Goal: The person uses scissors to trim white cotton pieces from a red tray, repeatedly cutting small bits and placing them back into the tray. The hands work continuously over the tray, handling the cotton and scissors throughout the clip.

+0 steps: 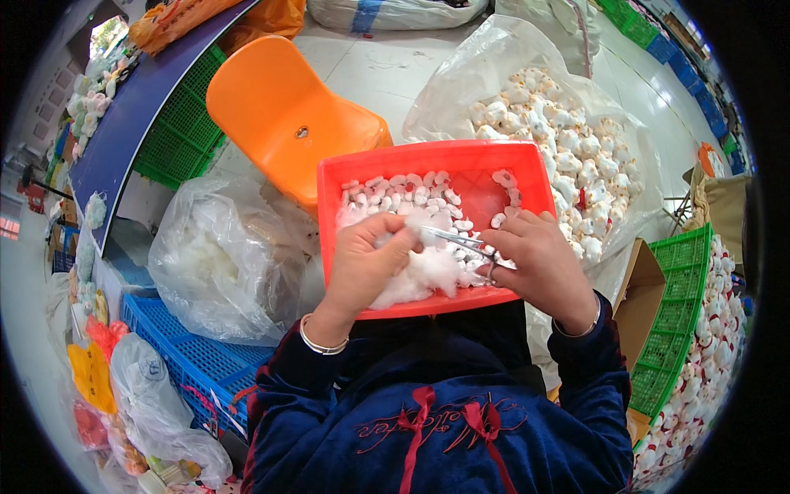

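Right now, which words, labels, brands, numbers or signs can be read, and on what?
Navy top: red stitched script across the front, wording not copied.
Whitish plastic bag, lower left: bluish mark, too small to read.
Orange bag, top left: dark marks, too blurred to read.

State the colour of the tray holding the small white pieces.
The tray is bright red; it shows best in the head view.

Brightly lit around the red tray (494, 154); glaring off floor tiles (654, 105) beyond its right; warped, then black, farthest from it.
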`<state>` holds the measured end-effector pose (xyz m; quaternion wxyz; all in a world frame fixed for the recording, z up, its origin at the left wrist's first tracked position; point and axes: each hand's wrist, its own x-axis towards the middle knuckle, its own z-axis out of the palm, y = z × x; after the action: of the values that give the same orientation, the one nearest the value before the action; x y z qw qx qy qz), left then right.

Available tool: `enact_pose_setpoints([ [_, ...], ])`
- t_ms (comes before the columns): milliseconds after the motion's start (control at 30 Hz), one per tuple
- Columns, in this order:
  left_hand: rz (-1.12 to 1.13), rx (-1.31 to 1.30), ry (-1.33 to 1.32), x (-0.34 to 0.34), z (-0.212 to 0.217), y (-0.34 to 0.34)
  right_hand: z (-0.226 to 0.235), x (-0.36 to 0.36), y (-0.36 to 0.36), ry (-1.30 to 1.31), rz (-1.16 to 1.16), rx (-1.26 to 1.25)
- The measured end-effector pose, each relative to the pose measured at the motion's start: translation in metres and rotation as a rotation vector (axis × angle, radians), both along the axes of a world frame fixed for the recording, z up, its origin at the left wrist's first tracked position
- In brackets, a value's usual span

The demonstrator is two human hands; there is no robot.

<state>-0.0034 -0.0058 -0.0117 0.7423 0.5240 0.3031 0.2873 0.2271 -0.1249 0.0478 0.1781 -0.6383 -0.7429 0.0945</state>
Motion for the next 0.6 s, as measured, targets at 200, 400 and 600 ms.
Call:
enact_pose_setpoints([
  [200, -0.013, 0.048, 0.029, 0.000, -0.009, -0.004, 0.003, -0.005, 0.010, 0.174, -0.016, -0.001],
  [400, 0.140, 0.083, 0.038, -0.008, -0.004, -0.002, -0.002, -0.001, 0.001, 0.173, 0.048, -0.016],
  [600, 0.139, 0.015, -0.126, -0.011, -0.005, 0.001, 0.001, -0.001, -0.004, 0.068, -0.004, -0.099],
])
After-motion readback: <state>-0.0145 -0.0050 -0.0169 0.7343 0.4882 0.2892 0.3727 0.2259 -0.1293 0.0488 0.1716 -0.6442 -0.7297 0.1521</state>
